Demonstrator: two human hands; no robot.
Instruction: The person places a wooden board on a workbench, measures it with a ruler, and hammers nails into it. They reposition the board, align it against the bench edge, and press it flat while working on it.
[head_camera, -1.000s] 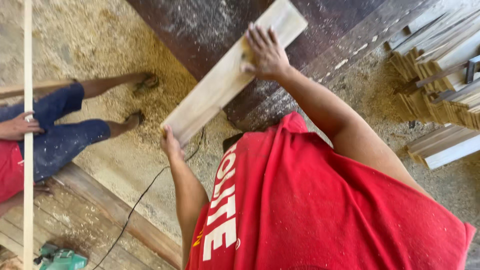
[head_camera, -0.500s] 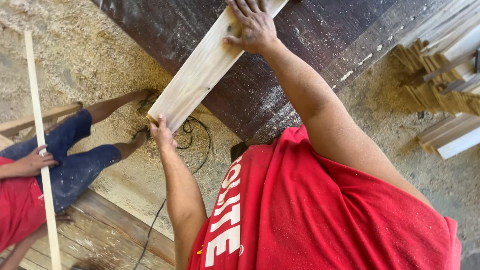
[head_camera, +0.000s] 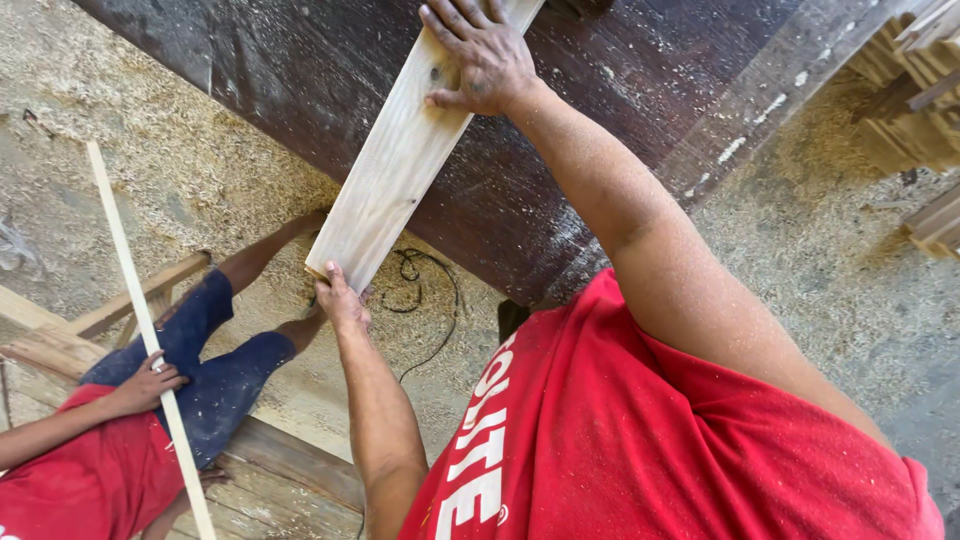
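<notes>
One wide plank (head_camera: 400, 165), one thin strip of wood (head_camera: 140, 320), one black cable (head_camera: 425, 275), and three hands: the person's left hand (head_camera: 342, 300), right hand (head_camera: 480, 50), and a co-worker's hand (head_camera: 150, 380).

Plank (head_camera: 400, 170) lay diagonally across the desk (head_camera: 620, 130), near end overhanging the desk's front edge. Left hand (head_camera: 343, 302) sat at that near end, right hand (head_camera: 482, 52) flat on top further up. Cable (head_camera: 425, 290) lay on the floor (head_camera: 180, 170) just below the overhang. Co-worker's hand (head_camera: 148, 382) (far left, seated on the floor) was on a thin strip (head_camera: 140, 320) running lengthwise. Stacked boards (head_camera: 925, 110) sat right of the desk.
</notes>
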